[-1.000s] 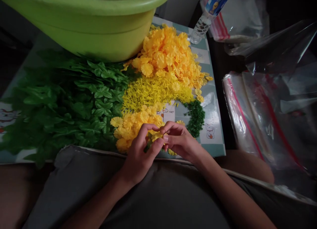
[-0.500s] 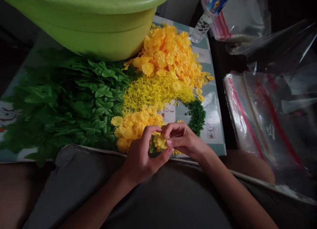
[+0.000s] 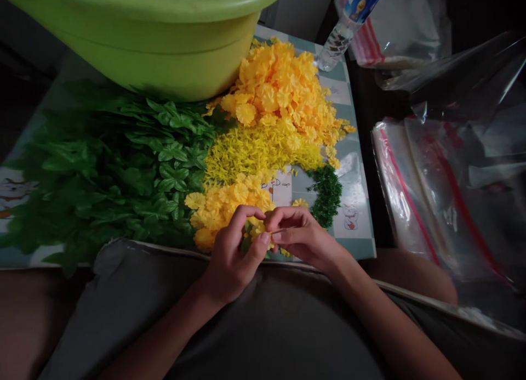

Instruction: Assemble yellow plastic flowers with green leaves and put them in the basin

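Observation:
My left hand (image 3: 234, 254) is closed, thumb and fingertips pinching a yellow artificial flower (image 3: 256, 227) partly hidden behind the fingers. Against it, my right hand (image 3: 306, 234) pinches a thin, pale, needle-like piece (image 3: 284, 230), its tip at my left thumb. Just beyond my left hand lies a heap of yellow flower heads (image 3: 230, 202). Past that are small yellow stamen-like pieces (image 3: 250, 152) and a larger pile of orange-yellow petal pieces (image 3: 283, 89). A small dark green clump (image 3: 326, 196) lies beyond my right hand.
Green artificial leaves (image 3: 123, 160) cover the table's left side. A big lime-green tub (image 3: 164, 51) stands at the back. A clear water bottle (image 3: 341, 37) is at the back right corner. Clear plastic bags with red strips (image 3: 431, 188) lie to the right. Grey cloth (image 3: 267, 325) covers my lap.
My hands have come closer together, and the right has shifted slightly left. The flower between them has turned and is more covered by my fingers.

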Tool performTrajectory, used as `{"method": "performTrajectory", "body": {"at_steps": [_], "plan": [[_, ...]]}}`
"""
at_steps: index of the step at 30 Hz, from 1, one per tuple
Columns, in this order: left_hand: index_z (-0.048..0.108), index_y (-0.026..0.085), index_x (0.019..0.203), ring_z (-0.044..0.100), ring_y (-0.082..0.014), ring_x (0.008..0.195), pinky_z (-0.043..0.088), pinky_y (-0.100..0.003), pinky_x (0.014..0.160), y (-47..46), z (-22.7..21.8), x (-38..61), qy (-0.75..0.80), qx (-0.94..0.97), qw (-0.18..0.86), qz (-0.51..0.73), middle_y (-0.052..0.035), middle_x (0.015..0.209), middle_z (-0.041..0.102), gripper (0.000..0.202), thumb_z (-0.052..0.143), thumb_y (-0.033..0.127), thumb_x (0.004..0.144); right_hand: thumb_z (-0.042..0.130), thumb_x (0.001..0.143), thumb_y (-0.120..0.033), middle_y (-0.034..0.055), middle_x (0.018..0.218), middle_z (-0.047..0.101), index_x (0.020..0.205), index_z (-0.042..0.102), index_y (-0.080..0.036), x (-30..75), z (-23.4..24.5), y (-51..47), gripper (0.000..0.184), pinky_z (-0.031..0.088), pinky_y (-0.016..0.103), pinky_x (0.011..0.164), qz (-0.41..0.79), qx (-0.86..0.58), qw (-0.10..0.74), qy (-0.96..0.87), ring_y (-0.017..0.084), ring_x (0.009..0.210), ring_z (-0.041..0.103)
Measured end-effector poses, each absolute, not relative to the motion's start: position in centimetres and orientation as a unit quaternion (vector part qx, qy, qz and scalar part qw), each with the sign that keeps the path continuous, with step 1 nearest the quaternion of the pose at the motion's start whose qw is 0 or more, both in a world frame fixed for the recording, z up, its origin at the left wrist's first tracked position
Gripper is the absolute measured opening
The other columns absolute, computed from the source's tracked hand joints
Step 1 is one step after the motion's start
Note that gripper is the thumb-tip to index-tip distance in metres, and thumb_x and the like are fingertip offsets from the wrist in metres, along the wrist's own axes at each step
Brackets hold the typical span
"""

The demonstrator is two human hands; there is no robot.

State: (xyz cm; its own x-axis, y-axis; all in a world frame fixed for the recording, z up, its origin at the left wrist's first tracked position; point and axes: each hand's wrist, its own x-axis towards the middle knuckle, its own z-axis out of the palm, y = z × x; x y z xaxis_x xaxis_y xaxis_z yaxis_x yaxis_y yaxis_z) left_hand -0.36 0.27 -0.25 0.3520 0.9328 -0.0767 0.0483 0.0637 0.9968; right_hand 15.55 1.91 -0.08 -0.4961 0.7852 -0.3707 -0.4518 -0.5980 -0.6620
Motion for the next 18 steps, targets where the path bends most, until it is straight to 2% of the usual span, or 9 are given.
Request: {"method": "performTrajectory", "body": {"at_steps": [3,7,11,14,18], "plan": [[0.045,0.024,0.105,0.056,-0.0144,0.065,0.043,-0.026,0.059,0.2,-0.4,-0.4,0.447,0.586,0.572,0.360,0.0051,0.064,0.051,0.018,0.045,0.036,0.092,0.072,0.068,-0.013,-0.0010,0.068,0.064,0.073,0.073,-0.018,15.8,0.1,1.9,0.007,0.045,0.021,0.061,0.818,-0.348,0.382,-0.253,0.008,0.063,0.058],[0.044,0.024,0.110,0.048,-0.0141,0.053,0.037,-0.027,0.054,0.1,-0.4,-0.4,0.457,0.600,0.562,0.338,0.0074,0.054,0.041,0.024,0.043,0.039,0.092,0.070,0.071,-0.012,-0.0012,0.072,0.062,0.074,0.072,-0.020,15.9,0.2,1.7,0.008,0.042,0.020,0.063,0.804,-0.359,0.388,-0.270,0.008,0.067,0.054],[0.044,0.023,0.109,0.045,-0.0133,0.050,0.034,-0.027,0.051,0.1,-0.4,-0.4,0.470,0.597,0.554,0.340,0.0062,0.058,0.045,0.027,0.038,0.043,0.092,0.070,0.070,-0.012,-0.0016,0.070,0.059,0.073,0.069,-0.020,15.5,0.4,1.5,0.009,0.041,0.022,0.065,0.802,-0.368,0.390,-0.263,0.009,0.067,0.052],[0.046,0.022,0.107,0.042,-0.0132,0.047,0.032,-0.028,0.049,0.2,-0.5,-0.4,0.480,0.588,0.550,0.348,0.0062,0.057,0.043,0.031,0.035,0.046,0.092,0.072,0.068,-0.014,-0.0014,0.071,0.058,0.073,0.068,-0.021,15.1,0.8,1.4,0.009,0.041,0.023,0.062,0.788,-0.389,0.403,-0.256,0.010,0.068,0.051],[0.045,0.023,0.107,0.046,-0.0135,0.052,0.037,-0.028,0.053,0.1,-0.5,-0.3,0.487,0.557,0.565,0.366,0.0055,0.061,0.045,0.031,0.044,0.047,0.088,0.069,0.067,-0.013,-0.0015,0.069,0.057,0.070,0.067,-0.020,14.5,1.7,1.1,0.008,0.039,0.023,0.058,0.760,-0.424,0.419,-0.258,0.010,0.063,0.049]]}}
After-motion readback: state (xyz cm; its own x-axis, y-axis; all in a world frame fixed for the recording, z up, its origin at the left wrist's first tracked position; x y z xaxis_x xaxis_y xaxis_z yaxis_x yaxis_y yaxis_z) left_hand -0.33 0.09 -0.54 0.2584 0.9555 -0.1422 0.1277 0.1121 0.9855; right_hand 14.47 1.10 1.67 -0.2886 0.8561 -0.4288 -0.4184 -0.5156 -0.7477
